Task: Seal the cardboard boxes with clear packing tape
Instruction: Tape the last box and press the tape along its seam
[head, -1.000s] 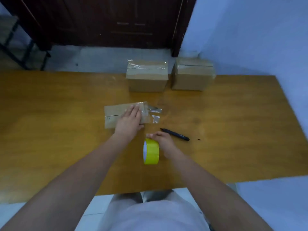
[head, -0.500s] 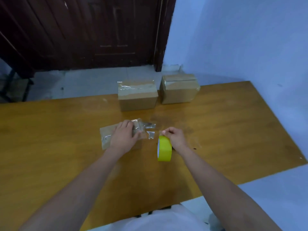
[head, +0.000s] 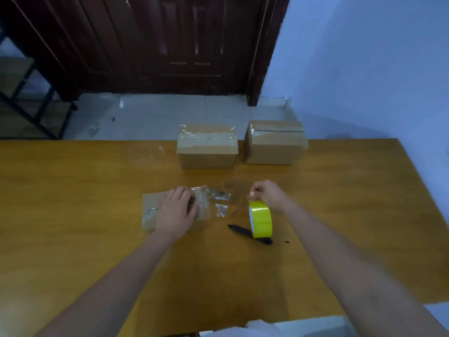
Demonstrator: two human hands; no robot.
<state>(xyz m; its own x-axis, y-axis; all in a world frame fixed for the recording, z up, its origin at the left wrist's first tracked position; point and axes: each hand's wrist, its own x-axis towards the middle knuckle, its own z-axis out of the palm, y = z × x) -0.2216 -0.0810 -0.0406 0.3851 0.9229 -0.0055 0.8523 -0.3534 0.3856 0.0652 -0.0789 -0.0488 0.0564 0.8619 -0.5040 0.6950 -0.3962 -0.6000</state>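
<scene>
Tape (head: pixel 261 218), the yellow roll, hangs on edge just above the tabletop (head: pixel 73 190), pinched at its top by the right hand (head: pixel 267 193); thumb and fingers are closed on the rim or the loose end, and which of the two I cannot tell. The left hand (head: pixel 175 210) lies flat, fingers spread a little and gripping nothing, pressing down on the small box (head: pixel 149 210) in the middle of the tabletop. A clear strip (head: pixel 216 199) runs crumpled from that box's right end toward the roll.

To do this step well, I judge, the left hand should pin the stuck end firmly while the right draws the roll away low and straight, so the strip comes off taut along the seam instead of wrinkling as it does now. Then smooth it from the middle outward.

A black pen (head: pixel 239 230) lies just behind and below the roll, perhaps for cutting. Two more boxes (head: pixel 206 156) stand at the far edge, both with tape already over their tops.
</scene>
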